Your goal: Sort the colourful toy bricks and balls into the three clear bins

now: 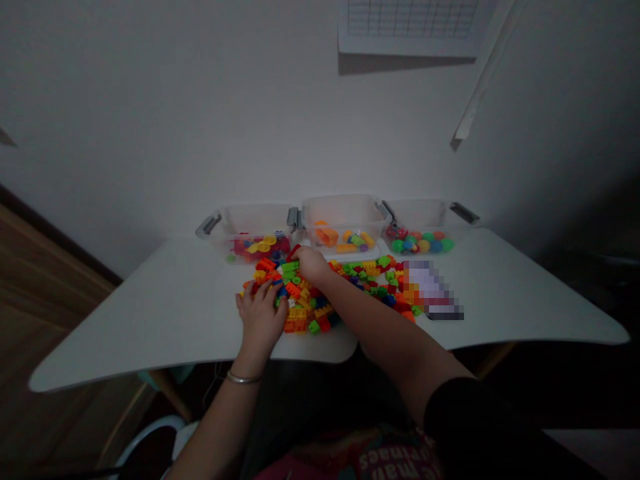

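A heap of coloured toy building bricks (297,320) lies spread on the white table in front of me. My left hand (263,313) rests at the heap's left side, its fingers spread over the bricks and touching them. Reaching across the heap, my right hand (314,267) is closed on a red toy brick (294,253) that shows beyond its fingertips. Just past it stands the left clear plastic box (250,220), with red and yellow pieces inside. Part of the heap is hidden under my right forearm.
A middle clear box (345,208) holds orange and yellow pieces, and a right clear box (420,212) holds coloured balls. A pixelated flat object (434,290) lies right of the heap. The white table (520,300) meets the wall behind the boxes.
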`<state>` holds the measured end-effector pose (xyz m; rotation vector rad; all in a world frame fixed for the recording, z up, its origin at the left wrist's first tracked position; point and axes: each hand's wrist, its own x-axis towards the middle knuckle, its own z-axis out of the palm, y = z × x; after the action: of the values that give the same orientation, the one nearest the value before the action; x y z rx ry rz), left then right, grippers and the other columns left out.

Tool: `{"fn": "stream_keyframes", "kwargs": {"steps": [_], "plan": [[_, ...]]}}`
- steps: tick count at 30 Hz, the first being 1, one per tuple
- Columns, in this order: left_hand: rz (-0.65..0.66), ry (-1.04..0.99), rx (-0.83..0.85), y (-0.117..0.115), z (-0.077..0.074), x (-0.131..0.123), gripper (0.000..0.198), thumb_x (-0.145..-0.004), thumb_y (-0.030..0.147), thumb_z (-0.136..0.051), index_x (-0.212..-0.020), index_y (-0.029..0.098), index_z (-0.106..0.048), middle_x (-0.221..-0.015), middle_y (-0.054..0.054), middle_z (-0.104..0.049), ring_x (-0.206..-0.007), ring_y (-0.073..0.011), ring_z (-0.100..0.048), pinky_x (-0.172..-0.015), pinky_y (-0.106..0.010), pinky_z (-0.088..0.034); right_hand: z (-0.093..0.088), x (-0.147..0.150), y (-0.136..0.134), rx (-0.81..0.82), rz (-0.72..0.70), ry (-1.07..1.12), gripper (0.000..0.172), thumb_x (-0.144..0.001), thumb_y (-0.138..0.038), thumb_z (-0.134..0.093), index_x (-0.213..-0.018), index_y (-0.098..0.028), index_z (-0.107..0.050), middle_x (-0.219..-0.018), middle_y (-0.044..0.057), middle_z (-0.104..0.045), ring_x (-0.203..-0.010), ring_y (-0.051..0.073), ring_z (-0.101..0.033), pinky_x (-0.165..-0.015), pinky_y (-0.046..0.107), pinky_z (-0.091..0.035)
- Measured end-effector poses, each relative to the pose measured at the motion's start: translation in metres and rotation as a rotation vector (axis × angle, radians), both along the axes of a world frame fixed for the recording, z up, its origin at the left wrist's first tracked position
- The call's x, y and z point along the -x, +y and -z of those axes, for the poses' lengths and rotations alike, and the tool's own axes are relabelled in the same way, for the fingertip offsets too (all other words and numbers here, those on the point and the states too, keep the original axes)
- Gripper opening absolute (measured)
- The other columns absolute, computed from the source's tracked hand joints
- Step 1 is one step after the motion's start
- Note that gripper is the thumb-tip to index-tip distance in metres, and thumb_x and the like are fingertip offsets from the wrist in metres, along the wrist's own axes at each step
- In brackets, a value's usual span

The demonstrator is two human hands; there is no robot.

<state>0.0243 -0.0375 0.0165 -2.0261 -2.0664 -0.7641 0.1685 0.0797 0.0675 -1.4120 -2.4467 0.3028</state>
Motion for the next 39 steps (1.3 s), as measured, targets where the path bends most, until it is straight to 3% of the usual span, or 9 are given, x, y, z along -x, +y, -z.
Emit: {"fn": "stream_keyframes", "kwargs": {"steps": [6, 12, 15, 18, 23, 28, 31, 34, 39], "plan": [[0.015, -0.002, -0.008, 0.001, 0.002, 0.001, 0.042, -0.092, 0.036, -0.048, -0.124, 0.02, -0.071, -0.135, -0.011, -0.066, -0.137, -0.041, -0.038, -0.111, -0.064, -0.027, -0.01, -0.006, -0.001, -0.011, 0.015, 0.216, 0.037, -0.087, -0.004, -0.052, -0.109, -0.021, -0.076, -0.121, 0.005, -0.073, -0.115, 0.019, -0.065, -0.104, 0.03, -0.048], [0.025, 0.007, -0.031, 0.001, 0.004, 0.002, 0.041, -0.093, 0.036, -0.048, -0.123, 0.021, -0.071, -0.134, -0.011, -0.066, -0.137, -0.0401, -0.04, -0.11, -0.064, -0.028, -0.01, -0.015, -0.017, 0.063, 0.037, 0.493, 0.014, -0.08, -0.01, -0.07, -0.093, -0.016, -0.073, -0.096, 0.006, -0.075, -0.085, 0.017, -0.07, -0.084, 0.03, -0.055], [0.017, 0.004, -0.02, 0.001, 0.002, 0.001, 0.04, -0.093, 0.036, -0.049, -0.123, 0.021, -0.071, -0.134, -0.011, -0.067, -0.137, -0.0401, -0.04, -0.111, -0.064, -0.028, -0.003, -0.025, -0.028, 0.098, 0.085, 0.619, 0.025, -0.078, -0.013, -0.072, -0.103, -0.016, -0.069, -0.085, 0.002, -0.07, -0.075, 0.015, -0.067, -0.075, 0.028, -0.055], [0.009, -0.008, -0.005, 0.0, 0.0, 0.0, 0.04, -0.093, 0.035, -0.05, -0.124, 0.022, -0.071, -0.135, -0.01, -0.066, -0.137, -0.0401, -0.039, -0.112, -0.064, -0.027, 0.002, -0.037, -0.039, 0.031, 0.099, 0.704, 0.042, -0.079, -0.011, -0.067, -0.12, -0.02, -0.064, -0.087, -0.002, -0.067, -0.073, 0.013, -0.063, -0.075, 0.028, -0.054], [0.009, -0.021, 0.004, -0.001, -0.001, 0.0, 0.04, -0.093, 0.036, -0.049, -0.124, 0.022, -0.071, -0.136, -0.009, -0.065, -0.139, -0.0396, -0.037, -0.113, -0.065, -0.026, -0.001, -0.054, -0.047, -0.096, 0.146, 0.677, 0.022, -0.082, -0.018, -0.066, -0.104, -0.019, -0.07, -0.086, 0.002, -0.067, -0.081, 0.018, -0.064, -0.082, 0.033, -0.053], [0.01, -0.027, 0.013, -0.002, -0.002, 0.001, 0.041, -0.093, 0.036, -0.049, -0.124, 0.021, -0.071, -0.136, -0.009, -0.065, -0.139, -0.0397, -0.037, -0.114, -0.065, -0.026, -0.013, -0.07, -0.047, -0.122, 0.221, 0.903, 0.03, -0.087, -0.029, -0.058, -0.115, -0.019, -0.063, -0.084, 0.001, -0.067, -0.067, 0.015, -0.064, -0.069, 0.029, -0.054], [0.006, -0.028, 0.019, -0.003, -0.002, 0.001, 0.041, -0.093, 0.036, -0.048, -0.124, 0.021, -0.071, -0.137, -0.009, -0.065, -0.139, -0.0396, -0.037, -0.114, -0.065, -0.026, -0.021, -0.088, -0.043, -0.291, 0.283, 0.982, 0.03, -0.088, -0.035, -0.057, -0.113, -0.02, -0.065, -0.098, 0.006, -0.069, -0.075, 0.016, -0.064, -0.068, 0.028, -0.054], [-0.007, -0.031, 0.019, -0.003, -0.002, 0.001, 0.041, -0.093, 0.036, -0.048, -0.124, 0.022, -0.071, -0.137, -0.01, -0.065, -0.139, -0.04, -0.038, -0.114, -0.067, -0.024, -0.024, -0.108, -0.035, -0.478, 0.432, 0.959, 0.031, -0.088, -0.037, -0.056, -0.112, -0.022, -0.069, -0.112, 0.01, -0.067, -0.089, 0.019, -0.063, -0.076, 0.032, -0.055], [0.006, -0.019, 0.01, -0.002, -0.003, 0.002, 0.042, -0.093, 0.037, -0.048, -0.125, 0.021, -0.07, -0.136, -0.01, -0.065, -0.138, -0.0402, -0.039, -0.113, -0.065, -0.026, -0.023, -0.126, -0.019, -0.549, 0.589, 0.896, 0.04, -0.09, -0.033, -0.053, -0.126, -0.019, -0.064, -0.117, 0.012, -0.068, -0.102, 0.023, -0.062, -0.089, 0.04, -0.052]]}}
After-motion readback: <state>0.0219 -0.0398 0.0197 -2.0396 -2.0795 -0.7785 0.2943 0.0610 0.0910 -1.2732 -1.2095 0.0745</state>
